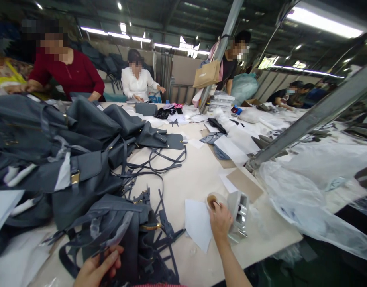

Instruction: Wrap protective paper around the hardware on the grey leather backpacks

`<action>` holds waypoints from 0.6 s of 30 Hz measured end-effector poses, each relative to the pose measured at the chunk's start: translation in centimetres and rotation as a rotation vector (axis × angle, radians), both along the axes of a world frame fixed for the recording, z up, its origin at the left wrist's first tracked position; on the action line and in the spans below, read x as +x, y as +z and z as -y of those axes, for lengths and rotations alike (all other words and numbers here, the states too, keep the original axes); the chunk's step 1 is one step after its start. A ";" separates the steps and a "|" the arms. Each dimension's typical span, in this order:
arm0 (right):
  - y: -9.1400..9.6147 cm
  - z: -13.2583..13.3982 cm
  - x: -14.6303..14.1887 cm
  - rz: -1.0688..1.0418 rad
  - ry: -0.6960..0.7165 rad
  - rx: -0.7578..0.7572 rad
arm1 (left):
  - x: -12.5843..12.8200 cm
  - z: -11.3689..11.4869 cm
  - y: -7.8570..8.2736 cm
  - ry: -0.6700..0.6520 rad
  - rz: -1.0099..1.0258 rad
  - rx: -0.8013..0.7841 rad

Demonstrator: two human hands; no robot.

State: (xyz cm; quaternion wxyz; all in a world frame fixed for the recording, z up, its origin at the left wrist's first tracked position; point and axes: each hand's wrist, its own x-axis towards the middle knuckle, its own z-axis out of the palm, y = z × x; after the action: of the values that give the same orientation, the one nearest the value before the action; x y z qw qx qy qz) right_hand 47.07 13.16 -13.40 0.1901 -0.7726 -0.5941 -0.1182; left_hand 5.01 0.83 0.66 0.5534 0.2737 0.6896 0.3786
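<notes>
My left hand (101, 266) is closed, its thumb and fingers pinching a handle of the dark grey leather bag (111, 217) in front of me. Clear plastic film wraps parts of the handles. The bag lies slumped, with thin straps and gold buckles spread to its right. Over on the right, my right hand (221, 219) has its fingers closed at the brown core of a roll of clear tape (214, 198). A pale holder with shiny film (238, 217) stands against that hand's right side. Just left of the hand lies a white paper sheet (197, 223).
More dark grey bags (78, 171) are heaped on the left of the table (198, 169). A slanted metal post (309, 117) rises at the right, with clear plastic sheeting (317, 199) beside it. Brown cardboard (244, 185) and papers lie beyond my right hand. Several people work across the table.
</notes>
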 end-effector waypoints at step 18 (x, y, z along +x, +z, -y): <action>-1.3 6.5 -5.8 -0.146 0.038 -0.129 | -0.6 -0.2 0.7 -0.069 0.099 0.019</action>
State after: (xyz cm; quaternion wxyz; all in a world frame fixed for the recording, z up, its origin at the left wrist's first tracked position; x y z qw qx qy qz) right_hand 41.26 6.69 -14.66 0.1848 -0.7785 -0.5995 -0.0193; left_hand 4.44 1.01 1.36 0.5968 0.2833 0.6480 0.3790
